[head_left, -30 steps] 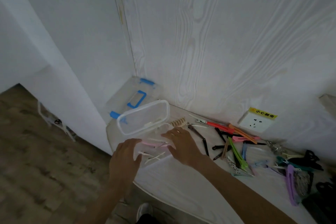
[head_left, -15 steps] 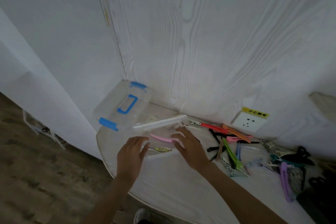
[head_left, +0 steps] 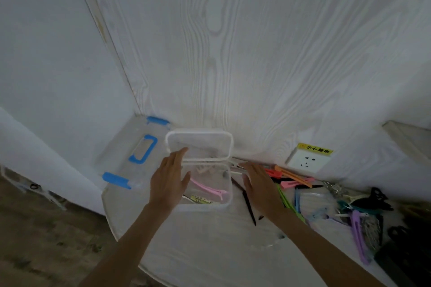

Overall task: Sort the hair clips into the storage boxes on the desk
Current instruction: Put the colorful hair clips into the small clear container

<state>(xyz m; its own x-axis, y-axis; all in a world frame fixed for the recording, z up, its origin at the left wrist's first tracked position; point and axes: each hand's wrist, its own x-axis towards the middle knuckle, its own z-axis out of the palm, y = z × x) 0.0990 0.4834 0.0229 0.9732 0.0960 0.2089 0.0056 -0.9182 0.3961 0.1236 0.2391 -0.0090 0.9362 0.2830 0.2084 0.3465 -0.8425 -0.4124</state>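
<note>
— Where's the clear box (head_left: 205,193)?
— On the surface (head_left: 210,251), lid (head_left: 199,144) up, a pink clip (head_left: 207,190) inside.
— The hands?
— Left hand (head_left: 168,184) flat against its left wall, fingers spread; right hand (head_left: 258,184) spread wide beside it, holding nothing. Loose clips (head_left: 293,180) lie right.

We see the open box (head_left: 205,193) on the desk (head_left: 210,251), hands on either side. A bigger box (head_left: 130,158) sits left; clips (head_left: 293,179) spread right, below the socket (head_left: 307,161).
</note>
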